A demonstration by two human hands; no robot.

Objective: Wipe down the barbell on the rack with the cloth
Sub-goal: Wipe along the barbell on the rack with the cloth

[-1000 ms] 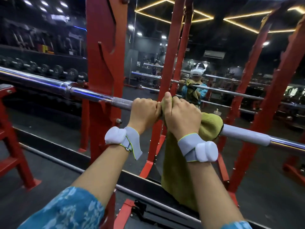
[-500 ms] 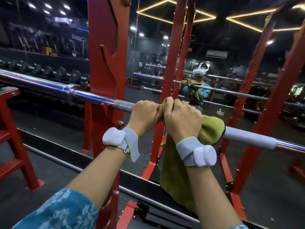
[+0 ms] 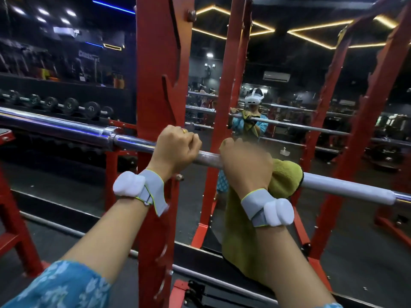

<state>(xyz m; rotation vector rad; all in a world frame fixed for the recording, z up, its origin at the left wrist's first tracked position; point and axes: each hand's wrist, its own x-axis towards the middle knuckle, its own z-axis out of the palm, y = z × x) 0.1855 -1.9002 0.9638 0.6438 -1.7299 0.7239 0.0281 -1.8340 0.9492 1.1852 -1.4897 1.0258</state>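
A chrome barbell [image 3: 66, 130] lies across the red rack [image 3: 160, 63], running from the left edge down to the right. My left hand [image 3: 175, 150] grips the bare shaft just right of the sleeve collar. A short stretch of shaft shows between my hands. My right hand [image 3: 244, 165] grips the olive-green cloth [image 3: 287, 176], which is wrapped over the bar and hangs down below it. To the right of the cloth the bar carries a pale grey sleeve [image 3: 347, 188].
Red rack uprights [image 3: 222, 107] stand just behind the bar, with a mirror behind them showing my reflection. A dumbbell row [image 3: 66, 105] lines the back left. A red frame [image 3: 13, 207] stands at the left. Black floor plates lie below.
My hands were touching on the bar. Now they are apart, with bare shaft between them: the right hand and cloth have slid to the right. The camera has moved a little closer.
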